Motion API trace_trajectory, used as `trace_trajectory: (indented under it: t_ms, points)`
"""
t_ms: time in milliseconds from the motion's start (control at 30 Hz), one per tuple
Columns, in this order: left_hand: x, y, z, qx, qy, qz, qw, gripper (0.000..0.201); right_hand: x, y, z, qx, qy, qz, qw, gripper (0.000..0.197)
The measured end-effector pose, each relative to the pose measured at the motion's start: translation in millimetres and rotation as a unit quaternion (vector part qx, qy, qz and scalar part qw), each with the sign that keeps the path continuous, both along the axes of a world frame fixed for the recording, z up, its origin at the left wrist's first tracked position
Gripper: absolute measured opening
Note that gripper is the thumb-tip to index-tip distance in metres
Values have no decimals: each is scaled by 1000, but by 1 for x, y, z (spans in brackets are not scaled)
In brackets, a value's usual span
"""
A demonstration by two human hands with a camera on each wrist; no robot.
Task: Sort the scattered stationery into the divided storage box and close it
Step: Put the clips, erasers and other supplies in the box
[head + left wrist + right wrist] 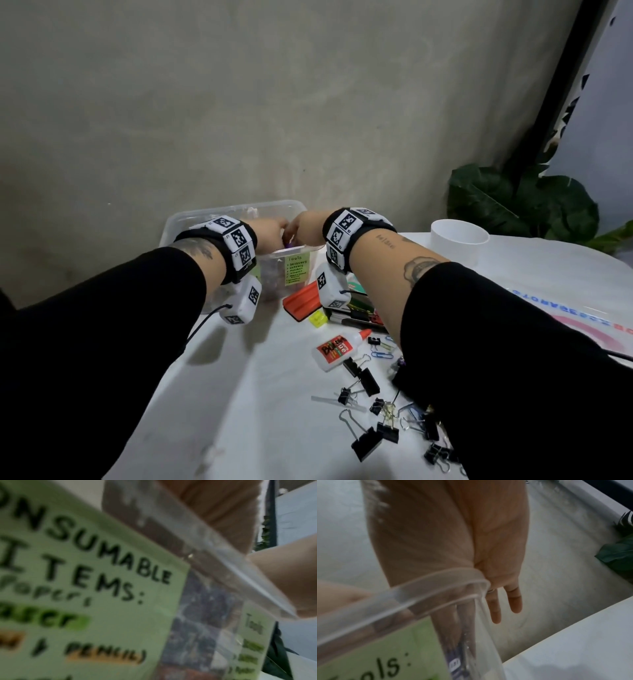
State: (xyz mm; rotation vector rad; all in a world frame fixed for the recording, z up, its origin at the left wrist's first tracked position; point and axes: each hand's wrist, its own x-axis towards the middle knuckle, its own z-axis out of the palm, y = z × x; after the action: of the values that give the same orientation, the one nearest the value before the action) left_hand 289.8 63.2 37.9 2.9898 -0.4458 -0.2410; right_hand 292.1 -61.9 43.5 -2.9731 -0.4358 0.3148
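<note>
The clear storage box [236, 207] stands at the back of the white table, and both hands reach into it over the near wall. My left hand [270, 228] and right hand [303, 224] meet above the section with the green "Tools" label [297, 269]. A purple item [287, 244] shows at the rim just under them. In the right wrist view the fingers [515, 601] point straight down at the box corner [476, 580]. Two are outside the wall and the others are inside beside a dark item [455, 662]. The thumbs and the left fingers are hidden.
Near the box lie an orange block [303, 301], a yellow sharpener [319, 318], a glue bottle [337, 349], paper clips [382, 353] and several black binder clips [368, 442]. A white cup [459, 240] and a plant [520, 202] stand at the back right.
</note>
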Motion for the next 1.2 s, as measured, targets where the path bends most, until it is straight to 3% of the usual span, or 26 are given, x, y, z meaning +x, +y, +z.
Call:
trace_trajectory:
  t_ms: [67,200,300,367,400,467,533,600,700,800,867,967,1067,1133,1200]
  points:
    - [0,2,-1,2,24,-8,1000,50,-2,0,1,25,-2,-6,1000,39]
    - [-2,-2,4,38,32,-11,999,53,-3,-10,-8,187,-32,-47,981,23]
    - [-2,-7,8,99,58,-45,992,49,-5,-25,-16,351,-65,-84,930,20]
    - [-2,-7,9,112,65,-56,990,45,-10,-40,-14,412,-106,-113,898,25]
    - [-2,-6,10,111,66,-57,990,44,-13,-49,-11,398,-129,-132,899,28]
    - [-2,-4,10,110,67,-56,990,40,-17,-69,-8,288,-144,-169,932,31]
    - [-1,-6,8,117,65,-53,990,35,-27,-82,-6,100,-71,-176,977,32]
    - [1,-8,5,127,59,-46,989,32,-41,-86,-8,-28,43,-161,986,49]
    - [6,-4,2,100,75,-34,992,31,-58,-84,-14,-85,144,-130,977,74]
    - [3,4,11,70,129,-55,988,30,-61,-80,-26,-105,124,-126,979,75]
    - [0,4,16,105,122,-67,985,35,-61,-79,-30,-104,101,-130,981,71]
    - [-2,0,17,152,104,-74,980,37,-60,-82,-23,-33,80,-164,983,64]
    - [-4,-4,14,160,85,-69,981,38,-57,-87,-11,113,49,-217,968,49]
    - [-4,-5,11,156,58,-59,984,35,-50,-85,-4,248,4,-255,935,35]
    - [0,-4,6,146,37,-42,988,31,-44,-75,4,393,-62,-275,875,29]
